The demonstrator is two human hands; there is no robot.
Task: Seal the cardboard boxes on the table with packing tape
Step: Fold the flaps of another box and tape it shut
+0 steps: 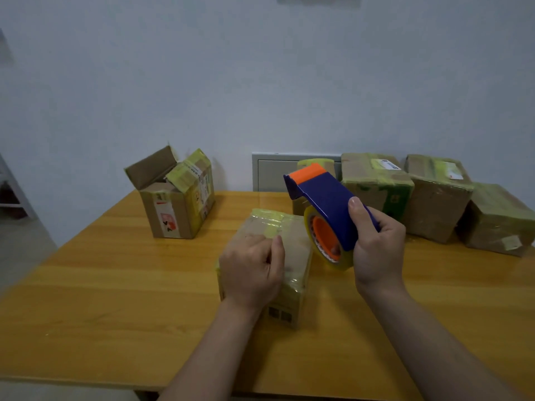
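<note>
Steadying the box (pixel 295 287) at frame centre on the worktop (pixel 115 285), the left hand (pixel 252 267) rests curled on its taped top, grip contents undeterminable, while the right hand (pixel 376 250) grips the blue tape dispenser (pixel 327 204) fully, raised just right of it, apparently ready for another strip.

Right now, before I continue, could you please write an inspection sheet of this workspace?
surface: wooden table, boxes standing on it.
job's things: middle box, taped on top; open box at left rear, flaps up; taped boxes in a row at right rear; tape dispenser, blue and orange.
clutter: nothing seen.
grips: left grip rests on middle box, fingers curled, a pinch not clear; right grip holds tape dispenser beside middle box.
cables: nothing seen.
surroundings: white wall; grey panel behind the table.
</note>
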